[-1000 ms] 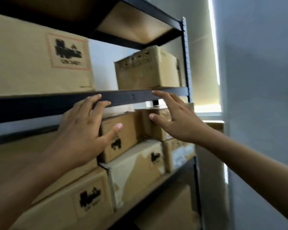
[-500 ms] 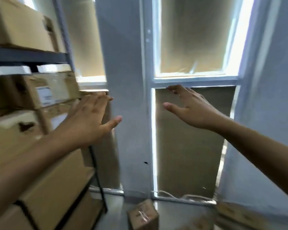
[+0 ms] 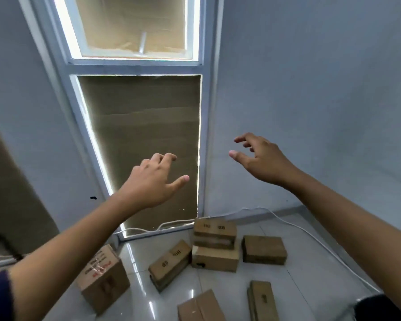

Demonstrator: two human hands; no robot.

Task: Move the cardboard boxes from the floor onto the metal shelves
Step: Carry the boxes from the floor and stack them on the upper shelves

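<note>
Several brown cardboard boxes lie on the glossy tiled floor below me. One with red print (image 3: pixel 102 278) sits at the lower left. A long one (image 3: pixel 169 265) lies tilted beside a two-high stack (image 3: pixel 214 245), and a flat one (image 3: pixel 264 250) rests to the right. Two more boxes (image 3: pixel 200 306) (image 3: pixel 263 302) lie nearest me. My left hand (image 3: pixel 152 184) and my right hand (image 3: pixel 262 161) hover in the air well above the boxes, fingers spread and loosely curled, holding nothing. The metal shelves are out of view.
A white-framed window (image 3: pixel 134 66) covered with cardboard fills the wall ahead. A white cable (image 3: pixel 294 225) runs along the floor by the right wall. A brown panel (image 3: pixel 9 193) stands at the left edge.
My view has swung right and down, from the loaded shelves to the window and then the floor. Both hands left the shelf edge and now hang empty over the floor boxes.
</note>
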